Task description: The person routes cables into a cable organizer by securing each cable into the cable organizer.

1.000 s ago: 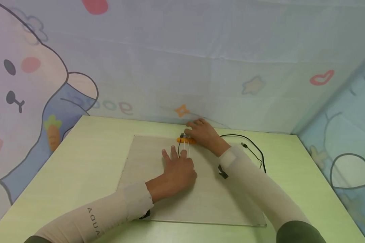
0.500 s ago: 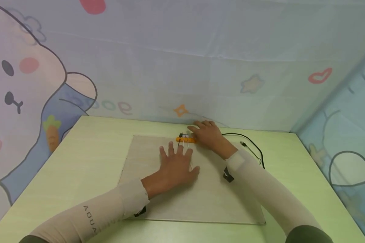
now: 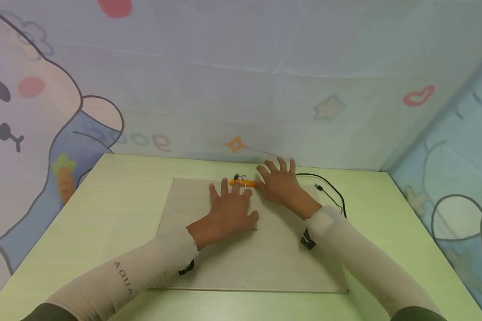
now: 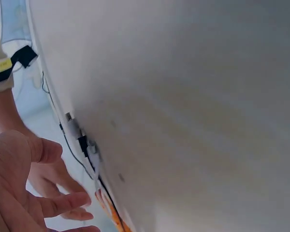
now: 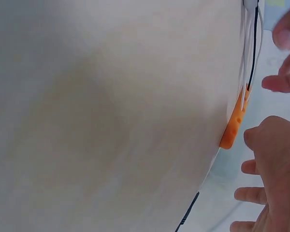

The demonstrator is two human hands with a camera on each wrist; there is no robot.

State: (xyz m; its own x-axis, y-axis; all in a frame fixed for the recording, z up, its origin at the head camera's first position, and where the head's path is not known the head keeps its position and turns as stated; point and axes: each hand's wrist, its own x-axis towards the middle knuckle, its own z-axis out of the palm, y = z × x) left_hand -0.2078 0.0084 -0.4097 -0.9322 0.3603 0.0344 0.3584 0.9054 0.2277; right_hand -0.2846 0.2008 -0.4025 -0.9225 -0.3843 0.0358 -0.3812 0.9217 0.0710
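Seeing right hand (image 3: 280, 185) spread wider than a moment ago; left hand (image 3: 230, 208) splayed; neither gripping | orange holder (image 3: 250, 183) at board's (image 3: 281, 269) far edge; touch unclear | I judge its cables (image 5: 254, 43) sit unheld

1 high head view, 2 close wrist views, 1 shared orange cable holder (image 3: 251, 183).
The head camera looks forward and down across the desk (image 3: 84, 214) to the printed backdrop (image 3: 225, 67), far enough back to frame the pale board (image 3: 281, 263) edge to edge. The wrist cameras sit near that board, tilted sideways, its surface filling most of each picture. The left wrist view shows the left hand (image 3: 229, 211) at lower left, the right hand (image 3: 281, 185) beyond; the right wrist view shows the right hand at lower right, left-hand fingers (image 5: 283, 83) above.
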